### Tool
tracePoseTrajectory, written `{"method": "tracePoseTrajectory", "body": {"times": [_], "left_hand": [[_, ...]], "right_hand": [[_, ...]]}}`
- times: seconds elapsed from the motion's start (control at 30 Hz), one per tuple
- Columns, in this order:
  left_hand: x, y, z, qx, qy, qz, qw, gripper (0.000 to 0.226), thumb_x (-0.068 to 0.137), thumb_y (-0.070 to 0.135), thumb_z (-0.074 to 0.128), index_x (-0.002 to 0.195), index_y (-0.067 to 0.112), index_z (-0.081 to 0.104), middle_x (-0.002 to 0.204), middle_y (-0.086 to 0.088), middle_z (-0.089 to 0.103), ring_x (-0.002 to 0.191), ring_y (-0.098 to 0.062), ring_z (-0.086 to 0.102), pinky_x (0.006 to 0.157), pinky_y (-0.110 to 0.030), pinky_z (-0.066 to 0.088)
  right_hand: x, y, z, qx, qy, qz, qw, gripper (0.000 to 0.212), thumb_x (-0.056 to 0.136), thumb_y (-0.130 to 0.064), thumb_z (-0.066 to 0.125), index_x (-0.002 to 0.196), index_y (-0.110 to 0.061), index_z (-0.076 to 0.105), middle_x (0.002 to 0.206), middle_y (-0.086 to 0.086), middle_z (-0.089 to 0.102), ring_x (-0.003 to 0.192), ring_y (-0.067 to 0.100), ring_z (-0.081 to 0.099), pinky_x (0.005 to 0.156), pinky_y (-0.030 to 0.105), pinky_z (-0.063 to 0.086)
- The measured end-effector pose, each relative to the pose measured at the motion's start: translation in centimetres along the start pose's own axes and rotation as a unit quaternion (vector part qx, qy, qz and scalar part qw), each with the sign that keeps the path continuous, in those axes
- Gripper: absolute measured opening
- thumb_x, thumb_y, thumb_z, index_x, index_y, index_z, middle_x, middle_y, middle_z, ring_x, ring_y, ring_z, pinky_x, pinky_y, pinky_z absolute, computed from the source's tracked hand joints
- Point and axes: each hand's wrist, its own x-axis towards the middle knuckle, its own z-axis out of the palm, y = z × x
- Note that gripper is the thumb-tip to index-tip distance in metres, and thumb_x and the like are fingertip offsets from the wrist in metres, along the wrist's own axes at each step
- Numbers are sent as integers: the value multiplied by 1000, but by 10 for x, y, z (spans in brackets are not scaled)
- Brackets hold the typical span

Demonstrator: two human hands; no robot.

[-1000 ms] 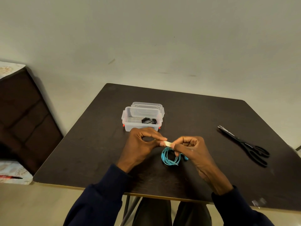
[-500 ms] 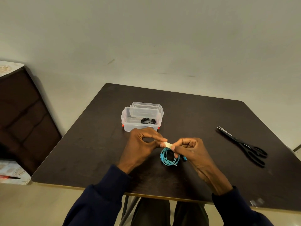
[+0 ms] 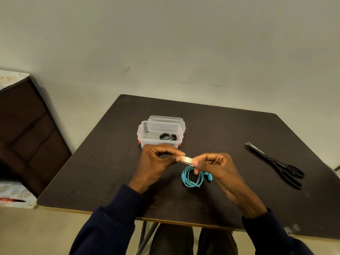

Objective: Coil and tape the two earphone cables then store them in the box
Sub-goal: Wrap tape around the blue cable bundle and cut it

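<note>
With left hand [image 3: 156, 161] and right hand [image 3: 219, 168] pinching opposite ends of tape [image 3: 187, 160], right also holding blue coil [image 3: 192, 178] just below. Seemingly taping the second cable: black cable [image 3: 168, 137] already in box [image 3: 145, 138] beyond left hand. Next, needs tape wrapped tight round thin, neat, springy loops

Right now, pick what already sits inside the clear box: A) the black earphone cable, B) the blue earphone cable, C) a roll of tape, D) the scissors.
A: the black earphone cable lies inside the clear box, while the blue earphone cable is outside it and the scissors lie off to the right.
</note>
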Motion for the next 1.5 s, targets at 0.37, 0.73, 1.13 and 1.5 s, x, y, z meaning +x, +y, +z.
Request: {"method": "tracePoseTrajectory", "body": {"times": [0.37,0.73,1.13,1.5], "left_hand": [[-5,-5,-4,-152,-3,-116,981,17,84,11,76,101,8,78,106,-18,76,102,-36,73,80,-42,63],[1,13,8,86,-7,30,996,21,77,16,81,98,13,81,93,3,75,92,-17,69,81,-25,56],[2,2,0,23,9,19,1000,21,75,11,85,96,14,81,92,-2,78,90,-24,73,86,-33,59],[-2,-4,-1,-100,30,-70,992,21,73,7,83,93,13,81,97,-13,77,96,-34,73,77,-42,64]], "right_hand": [[-4,-4,-10,39,-24,-10,999,21,80,-18,71,99,-13,80,89,19,75,86,26,73,83,29,57],[1,2,3,7,20,-59,998,17,78,-22,77,92,-13,81,78,14,75,75,21,72,75,26,57],[-2,0,-8,27,-27,-50,998,24,82,-26,74,100,-10,79,83,18,74,82,24,71,83,30,56],[-6,1,-16,70,-50,-35,996,32,80,-25,73,105,-4,76,83,16,73,85,23,69,86,31,54]]}}
